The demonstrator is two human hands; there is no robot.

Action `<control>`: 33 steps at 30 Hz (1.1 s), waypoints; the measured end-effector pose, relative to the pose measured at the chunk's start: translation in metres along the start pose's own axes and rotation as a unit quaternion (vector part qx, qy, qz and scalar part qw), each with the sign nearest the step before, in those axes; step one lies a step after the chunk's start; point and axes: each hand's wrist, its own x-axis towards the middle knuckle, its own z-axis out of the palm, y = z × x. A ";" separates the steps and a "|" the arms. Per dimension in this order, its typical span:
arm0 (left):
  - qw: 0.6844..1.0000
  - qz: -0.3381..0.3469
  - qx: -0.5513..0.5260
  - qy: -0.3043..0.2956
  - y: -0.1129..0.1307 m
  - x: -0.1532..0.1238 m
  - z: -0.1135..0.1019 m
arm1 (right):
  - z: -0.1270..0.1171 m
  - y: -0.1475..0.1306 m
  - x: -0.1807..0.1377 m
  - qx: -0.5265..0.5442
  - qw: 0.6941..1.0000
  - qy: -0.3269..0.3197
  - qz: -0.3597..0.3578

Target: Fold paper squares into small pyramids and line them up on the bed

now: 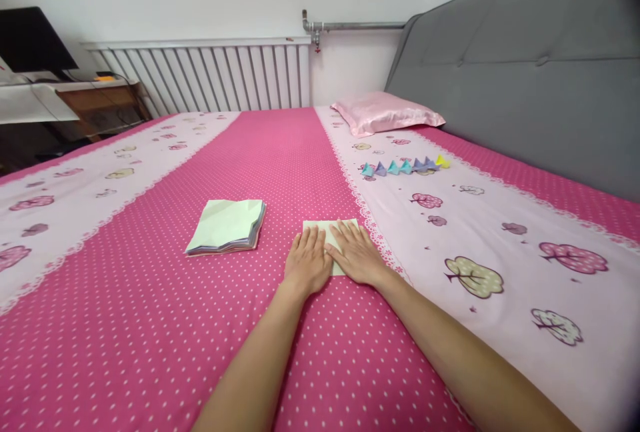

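Observation:
A pale green sheet of paper [325, 229] lies flat on the pink dotted bedsheet [280, 165]. My left hand [307, 260] and my right hand [356, 253] both rest flat on it, fingers stretched out and side by side, covering its near half. To the left of my hands sits a stack of several pale paper sheets [226, 226]. A row of small folded paper shapes [405, 166], mostly blue with a yellow one at the right end, stands on the pale strip of the sheet further back.
A pink satin pillow [386, 112] lies at the head of the bed beside the grey padded headboard [525, 65]. A white radiator [210, 75] runs along the far wall. A desk with a dark monitor [33, 39] stands at the left.

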 end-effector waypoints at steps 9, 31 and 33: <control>0.994 -0.092 0.012 0.062 -0.015 -0.004 -0.002 | -0.002 0.021 -0.004 0.002 0.996 0.067 0.061; 0.718 -0.173 -0.675 -0.011 -0.013 -0.010 -0.029 | -0.031 0.050 -0.015 0.555 0.829 -0.056 -0.044; 0.706 -0.172 -0.687 -0.024 -0.012 -0.011 -0.030 | -0.028 0.048 -0.015 0.560 0.826 -0.035 -0.046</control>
